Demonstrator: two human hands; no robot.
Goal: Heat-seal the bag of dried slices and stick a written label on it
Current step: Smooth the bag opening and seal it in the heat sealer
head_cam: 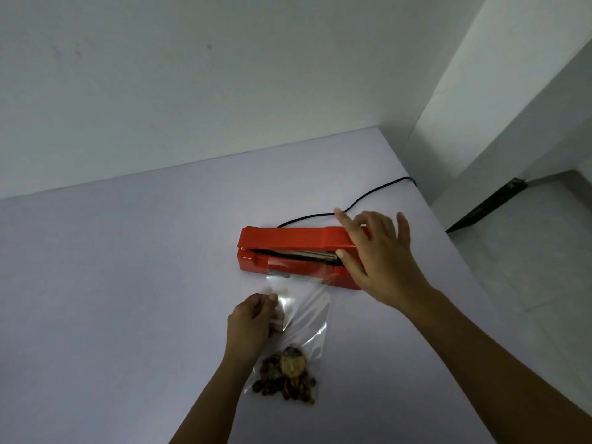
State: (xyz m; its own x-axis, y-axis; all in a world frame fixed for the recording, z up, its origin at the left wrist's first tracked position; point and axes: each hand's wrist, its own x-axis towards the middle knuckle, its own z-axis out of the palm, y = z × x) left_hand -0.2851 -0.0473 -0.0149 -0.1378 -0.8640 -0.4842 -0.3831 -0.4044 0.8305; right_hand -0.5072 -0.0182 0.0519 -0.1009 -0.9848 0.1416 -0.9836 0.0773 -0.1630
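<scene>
A red heat sealer [288, 243] sits on the white table [128, 283], its lid slightly raised over the dark sealing bar. A clear plastic bag [304, 318] lies in front of it, its open top edge resting in the sealer's mouth. Brown dried slices [285, 376] are heaped at the bag's near end. My left hand [253, 322] pinches the bag's left edge near the middle. My right hand [374, 254] rests over the right end of the sealer's lid, fingers spread, thumb at the lid's front edge.
A black power cord [368, 197] runs from the sealer's back to the table's right edge. White walls stand behind and to the right. Beyond the table's right edge is a pale floor with a dark strip [487, 206].
</scene>
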